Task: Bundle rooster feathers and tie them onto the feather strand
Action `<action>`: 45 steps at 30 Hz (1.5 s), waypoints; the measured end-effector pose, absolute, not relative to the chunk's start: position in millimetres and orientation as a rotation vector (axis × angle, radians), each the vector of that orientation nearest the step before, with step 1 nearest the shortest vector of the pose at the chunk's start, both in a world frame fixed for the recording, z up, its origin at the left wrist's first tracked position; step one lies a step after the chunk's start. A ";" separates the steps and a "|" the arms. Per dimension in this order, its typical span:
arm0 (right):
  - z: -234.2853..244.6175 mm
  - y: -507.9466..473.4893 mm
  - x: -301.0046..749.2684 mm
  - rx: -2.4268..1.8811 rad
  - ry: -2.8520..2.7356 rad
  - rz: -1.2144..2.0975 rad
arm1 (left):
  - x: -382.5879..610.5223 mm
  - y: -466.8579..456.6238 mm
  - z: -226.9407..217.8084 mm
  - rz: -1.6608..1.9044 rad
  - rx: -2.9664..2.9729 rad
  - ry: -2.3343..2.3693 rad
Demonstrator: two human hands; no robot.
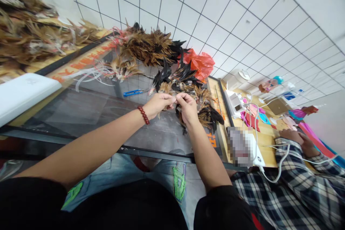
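My left hand, with a red bead bracelet on the wrist, and my right hand meet over a glass-topped table. Both hands pinch the same small bunch of feathers between their fingertips. Just beyond my hands lies a pile of black and brown feathers. A larger brown feather bundle lies farther back. Blue thread snips rest on the glass to the left of my left hand.
More brown feathers are heaped at far left, above a white box. A red plastic bag sits by the tiled wall. On my right a person in a plaid sleeve sits at a wooden table with white cables and colourful pieces.
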State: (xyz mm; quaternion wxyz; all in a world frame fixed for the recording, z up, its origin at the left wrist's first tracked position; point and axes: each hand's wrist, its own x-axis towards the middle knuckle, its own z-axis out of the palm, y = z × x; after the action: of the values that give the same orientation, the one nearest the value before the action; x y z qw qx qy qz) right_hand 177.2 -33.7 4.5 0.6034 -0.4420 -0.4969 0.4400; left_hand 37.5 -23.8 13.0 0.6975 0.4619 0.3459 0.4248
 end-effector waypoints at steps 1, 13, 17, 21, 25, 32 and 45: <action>4.3 -31.9 180.3 -1.056 -1.156 0.957 | 37.2 -23.0 13.7 0.980 1.000 0.804; 8.7 -39.9 196.0 -1.779 -1.895 -0.145 | 30.4 -13.4 22.4 1.286 0.633 0.850; 13.6 -32.3 206.8 -1.520 -1.477 0.261 | 30.0 -12.9 24.2 1.298 0.607 0.861; 17.9 -27.1 218.5 -1.203 -1.040 0.695 | 29.6 -11.7 23.1 1.315 0.591 0.869; 23.8 -28.1 224.4 -1.007 -0.867 0.905 | 28.7 -9.9 19.8 1.314 0.589 0.858; 37.7 -39.7 222.4 -0.782 -0.984 1.072 | 26.2 -10.3 26.1 1.356 0.540 0.863; 27.5 -46.1 246.1 -1.866 -1.724 0.589 | 23.2 -4.3 25.6 1.516 0.473 0.898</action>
State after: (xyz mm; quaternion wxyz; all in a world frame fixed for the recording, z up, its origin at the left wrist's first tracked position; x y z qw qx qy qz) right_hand 246.1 -46.1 27.5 0.2635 -0.6902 -0.6377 0.2179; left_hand 23.2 -4.3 25.6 0.6120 0.2050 0.3894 0.6571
